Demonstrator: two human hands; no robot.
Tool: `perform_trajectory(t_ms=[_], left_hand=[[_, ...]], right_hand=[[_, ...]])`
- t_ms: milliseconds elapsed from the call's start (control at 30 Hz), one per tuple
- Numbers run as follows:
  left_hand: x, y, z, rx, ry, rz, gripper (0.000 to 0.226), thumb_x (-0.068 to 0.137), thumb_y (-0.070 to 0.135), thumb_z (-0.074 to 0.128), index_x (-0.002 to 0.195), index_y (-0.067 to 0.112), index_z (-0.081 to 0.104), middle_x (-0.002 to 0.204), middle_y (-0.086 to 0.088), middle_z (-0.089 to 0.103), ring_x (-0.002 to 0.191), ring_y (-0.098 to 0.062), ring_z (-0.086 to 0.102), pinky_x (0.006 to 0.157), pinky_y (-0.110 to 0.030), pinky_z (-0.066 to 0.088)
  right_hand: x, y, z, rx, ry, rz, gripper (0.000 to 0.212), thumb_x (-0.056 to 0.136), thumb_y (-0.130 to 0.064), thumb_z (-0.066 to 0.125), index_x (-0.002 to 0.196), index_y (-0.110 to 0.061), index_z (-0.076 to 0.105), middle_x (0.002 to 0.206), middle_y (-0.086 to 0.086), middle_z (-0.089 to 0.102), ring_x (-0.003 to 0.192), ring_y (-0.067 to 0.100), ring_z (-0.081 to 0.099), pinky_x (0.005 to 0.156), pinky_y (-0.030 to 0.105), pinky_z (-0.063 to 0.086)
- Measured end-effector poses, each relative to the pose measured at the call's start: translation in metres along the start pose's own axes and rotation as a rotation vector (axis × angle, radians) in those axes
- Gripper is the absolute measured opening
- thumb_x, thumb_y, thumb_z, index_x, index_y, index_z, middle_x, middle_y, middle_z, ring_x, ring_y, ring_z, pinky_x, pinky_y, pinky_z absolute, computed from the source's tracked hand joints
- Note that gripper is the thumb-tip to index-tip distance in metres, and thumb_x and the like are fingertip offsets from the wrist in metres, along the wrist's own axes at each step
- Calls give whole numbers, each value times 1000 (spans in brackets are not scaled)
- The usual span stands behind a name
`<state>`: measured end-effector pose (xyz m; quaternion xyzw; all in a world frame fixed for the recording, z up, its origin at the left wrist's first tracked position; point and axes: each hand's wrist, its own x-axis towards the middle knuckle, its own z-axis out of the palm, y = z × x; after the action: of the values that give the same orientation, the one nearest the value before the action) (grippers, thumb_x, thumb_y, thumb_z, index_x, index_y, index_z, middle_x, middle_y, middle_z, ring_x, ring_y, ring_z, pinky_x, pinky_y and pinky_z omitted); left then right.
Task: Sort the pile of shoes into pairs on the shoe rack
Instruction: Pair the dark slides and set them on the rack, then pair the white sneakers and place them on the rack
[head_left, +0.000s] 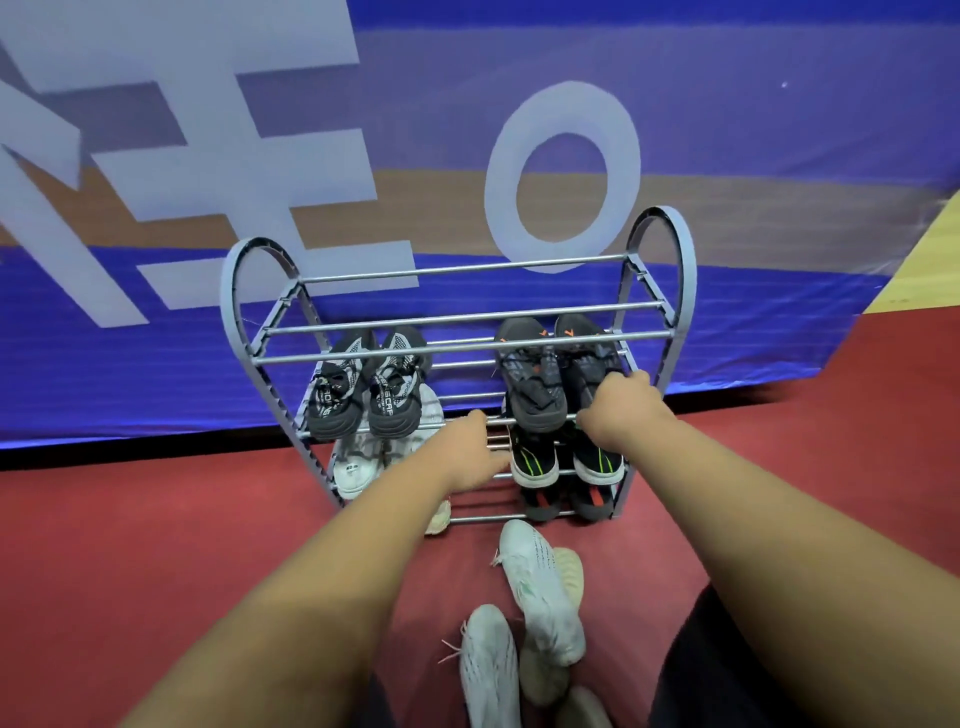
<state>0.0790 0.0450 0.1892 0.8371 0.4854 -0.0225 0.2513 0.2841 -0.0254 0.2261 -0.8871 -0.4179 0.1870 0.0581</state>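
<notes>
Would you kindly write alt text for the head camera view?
Two bare hands, left and right, reach into a grey metal shoe rack holding paired sneakers. Pale white sneakers lie on the red floor.

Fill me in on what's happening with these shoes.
A person is sorting shoes onto a grey shoe rack. The right hand rests on a dark sneaker on an upper shelf; the left hand reaches toward the bars mid-rack. Several pairs already sit on the shelves. White sneakers lie on the red floor, not yet racked.
</notes>
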Motion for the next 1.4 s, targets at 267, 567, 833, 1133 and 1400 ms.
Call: perform_trajectory(t_ms=[267, 567, 833, 1133, 1400], left_hand=[[-40, -44, 40, 56, -377, -267, 36, 98, 35, 60, 104, 1, 72, 105, -16, 77, 74, -30, 70, 69, -35, 55], [-82, -92, 236, -3, -519, -485, 45, 99, 41, 53, 132, 13, 66, 136, -10, 66, 125, -33, 64, 100, -37, 51], [-125, -111, 354, -365, -462, -701, 91, 66, 74, 80, 135, 18, 61, 124, 4, 70, 102, -14, 67, 90, -23, 52], [-105, -87, 383, -237, -361, -843, 109, 73, 54, 87, 151, 2, 32, 144, -20, 43, 128, -34, 53, 99, -39, 48], [-107, -100, 376, -164, -362, -751, 109, 64, 56, 84, 143, 4, 29, 131, -13, 37, 120, -32, 56, 95, -38, 55]], right_hand=[[-37, -16, 14, -384, -582, -66, 30, 109, -24, 48, 87, -5, 58, 83, 11, 59, 72, 27, 60, 66, 31, 52], [-40, 54, 238, -224, -568, -28, 56, 102, -41, 60, 145, -7, 56, 145, 14, 59, 126, 32, 61, 100, 34, 47], [-48, 80, 337, -29, -318, 87, 95, 80, -66, 77, 142, -6, 36, 137, 15, 46, 128, 36, 53, 103, 43, 46], [-33, 84, 365, 76, -263, 73, 83, 85, -44, 71, 147, -6, 30, 140, 14, 45, 126, 41, 51, 103, 48, 44], [-38, 86, 360, 120, -215, 27, 72, 87, -36, 63, 144, -5, 34, 136, 18, 48, 120, 42, 53, 101, 49, 47]])
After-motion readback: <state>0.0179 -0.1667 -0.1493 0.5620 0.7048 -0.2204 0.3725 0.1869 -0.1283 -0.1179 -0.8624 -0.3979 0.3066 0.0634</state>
